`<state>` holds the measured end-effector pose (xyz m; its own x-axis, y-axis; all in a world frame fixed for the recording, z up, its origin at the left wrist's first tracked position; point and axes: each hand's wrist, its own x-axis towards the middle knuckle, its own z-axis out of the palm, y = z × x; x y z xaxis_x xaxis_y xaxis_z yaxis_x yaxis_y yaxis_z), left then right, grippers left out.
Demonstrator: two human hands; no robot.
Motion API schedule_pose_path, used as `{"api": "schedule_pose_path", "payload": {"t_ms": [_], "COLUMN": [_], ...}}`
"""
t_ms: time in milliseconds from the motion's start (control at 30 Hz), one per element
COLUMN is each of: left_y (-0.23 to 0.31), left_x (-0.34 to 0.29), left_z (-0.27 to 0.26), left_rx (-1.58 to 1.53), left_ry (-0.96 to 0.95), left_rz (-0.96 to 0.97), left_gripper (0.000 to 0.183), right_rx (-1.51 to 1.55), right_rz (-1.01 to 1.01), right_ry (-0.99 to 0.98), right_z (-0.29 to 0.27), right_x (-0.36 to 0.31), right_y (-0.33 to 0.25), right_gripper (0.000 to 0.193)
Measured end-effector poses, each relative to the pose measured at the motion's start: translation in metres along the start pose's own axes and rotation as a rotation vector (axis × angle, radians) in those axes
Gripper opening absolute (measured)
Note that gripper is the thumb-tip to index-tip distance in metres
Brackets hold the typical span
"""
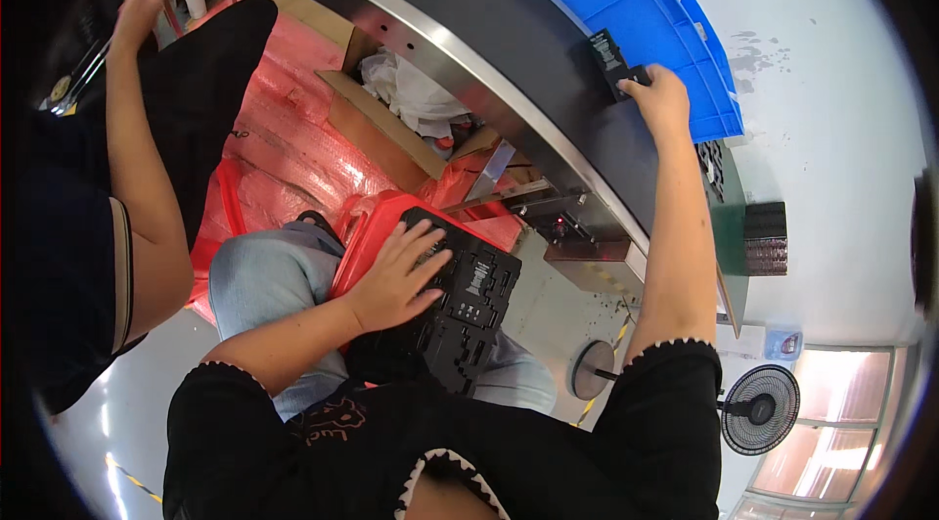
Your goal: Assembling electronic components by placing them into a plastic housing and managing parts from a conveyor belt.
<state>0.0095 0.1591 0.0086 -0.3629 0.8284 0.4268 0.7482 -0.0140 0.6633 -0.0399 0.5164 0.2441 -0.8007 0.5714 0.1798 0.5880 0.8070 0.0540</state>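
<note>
The right hand (665,101) pinches a black part's (606,52) end between fingers at the surface's (489,21) right edge, beside a blue bin (655,21); the left hand (389,283), fingers apart, apparently steadies a black panel (460,329) above the lap.

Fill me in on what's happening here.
The person's right hand grips a black piece over the dark work surface, next to a blue crate. The left hand rests, fingers spread, on black molded panels at the lap, beside a red container. A co-worker is at the left.
</note>
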Motion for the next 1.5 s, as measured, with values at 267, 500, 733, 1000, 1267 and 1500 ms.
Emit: {"api": "schedule_pose_path", "payload": {"t_ms": [267, 500, 733, 1000, 1267, 1500], "left_y": [0.012, 0.002, 0.018, 0.071, 0.05, 0.042], "left_x": [0.225, 0.322, 0.328, 0.131, -0.059, -0.08], "left_z": [-0.096, -0.134, -0.068, -0.066, -0.034, -0.024], "left_rx": [0.323, 0.257, 0.621, 0.179, 0.138, 0.236], "left_ry": [0.893, 0.004, 0.136, 0.149, -0.618, -0.743], "left_rz": [0.078, -0.499, -0.569, 0.273, 0.011, 0.085], "left_gripper": [0.058, 0.092, 0.068, 0.08, 0.092, 0.081], "right_rx": [0.752, 1.294, 0.738, 0.751, 0.526, 0.699], "right_rz": [0.094, 0.936, 0.479, 0.374, 0.264, 0.269], "right_ry": [0.186, -0.297, -0.733, -0.902, -1.169, -1.103], "right_z": [0.013, 0.119, 0.143, 0.145, 0.136, 0.116], "right_x": [-0.217, -0.404, -0.456, -0.452, -0.419, -0.421], "right_y": [-0.033, -0.045, -0.034, -0.021, -0.027, -0.027], "right_gripper": [0.042, 0.031, 0.039, 0.042, 0.054, 0.043]}}
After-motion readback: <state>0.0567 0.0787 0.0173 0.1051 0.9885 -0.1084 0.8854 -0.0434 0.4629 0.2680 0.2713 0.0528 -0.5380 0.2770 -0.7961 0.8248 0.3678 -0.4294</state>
